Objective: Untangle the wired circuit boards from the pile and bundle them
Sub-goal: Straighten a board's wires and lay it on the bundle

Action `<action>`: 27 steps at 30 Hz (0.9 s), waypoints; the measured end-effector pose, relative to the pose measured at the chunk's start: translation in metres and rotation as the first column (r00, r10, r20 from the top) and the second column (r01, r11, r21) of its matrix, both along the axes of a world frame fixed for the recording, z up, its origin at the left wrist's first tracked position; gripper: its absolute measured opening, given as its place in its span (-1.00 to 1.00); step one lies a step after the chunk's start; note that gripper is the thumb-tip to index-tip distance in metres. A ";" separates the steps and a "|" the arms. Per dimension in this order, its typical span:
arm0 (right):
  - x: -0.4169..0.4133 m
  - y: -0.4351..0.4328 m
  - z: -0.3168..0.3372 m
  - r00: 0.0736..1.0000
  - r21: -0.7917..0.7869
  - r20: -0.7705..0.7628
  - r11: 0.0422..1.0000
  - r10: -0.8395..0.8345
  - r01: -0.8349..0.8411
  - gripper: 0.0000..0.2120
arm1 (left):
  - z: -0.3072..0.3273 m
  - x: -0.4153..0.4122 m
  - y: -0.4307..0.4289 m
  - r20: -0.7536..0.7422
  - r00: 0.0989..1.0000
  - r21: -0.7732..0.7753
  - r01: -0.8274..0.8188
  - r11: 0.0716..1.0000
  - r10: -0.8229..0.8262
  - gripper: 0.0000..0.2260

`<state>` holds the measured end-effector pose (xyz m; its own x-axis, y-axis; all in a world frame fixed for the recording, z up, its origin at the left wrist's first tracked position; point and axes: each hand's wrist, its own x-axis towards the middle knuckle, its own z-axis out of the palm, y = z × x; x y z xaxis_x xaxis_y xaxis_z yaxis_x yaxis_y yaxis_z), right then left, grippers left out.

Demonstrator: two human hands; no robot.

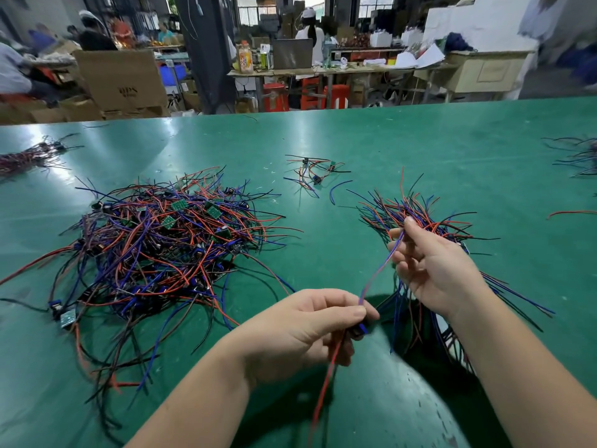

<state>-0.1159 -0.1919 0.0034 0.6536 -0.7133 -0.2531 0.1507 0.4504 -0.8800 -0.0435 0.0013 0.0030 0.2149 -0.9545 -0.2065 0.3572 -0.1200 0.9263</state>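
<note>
Nearest, by the table's (387,140) near edge, my left hand (303,331) pinches 1 wired board (360,331); its blue wire (380,270) slants up-right to my right hand (433,270), gripping the bundle (416,215).

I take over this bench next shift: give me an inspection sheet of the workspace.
Surface: green table, pale specks near the front.
Job's things: tangled pile of wired boards at left; bundle at right.
Clutter: loose wired pieces mid-table; wire heaps at far left and far right.
Grips: left hand pinches a small blue part; right hand holds the bundle, pinching a blue wire.
Cables: blue wire spans both hands; red wire hangs below the left.
Surroundings: cardboard boxes, benches, people at work.
</note>
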 end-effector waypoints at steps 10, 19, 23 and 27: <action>-0.004 0.035 -0.007 0.809 -0.117 -0.006 0.803 0.587 -0.584 -0.73 | 0.001 0.009 -0.013 -0.301 0.692 -0.315 -0.722 0.617 0.656 -0.92; 0.002 0.047 -0.004 0.826 0.138 0.310 0.837 0.472 -0.530 -0.59 | -0.009 0.009 -0.013 -0.018 0.486 -0.549 -0.735 0.398 0.874 -0.84; 0.008 0.055 -0.004 0.887 0.063 0.215 0.901 0.408 -0.430 -0.94 | -0.023 -0.001 -0.018 0.396 0.455 -0.586 -0.544 0.601 0.798 -0.81; 0.005 0.043 -0.001 0.934 0.036 0.182 0.947 0.308 -0.319 -0.96 | -0.020 0.006 -0.014 0.561 0.496 -0.430 -0.509 0.746 0.662 -0.67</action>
<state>-0.1106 -0.1493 0.0025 0.8789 -0.4510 -0.1553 0.1391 0.5538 -0.8210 -0.0378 -0.0131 -0.0171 0.7374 -0.5546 0.3857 -0.4138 0.0805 0.9068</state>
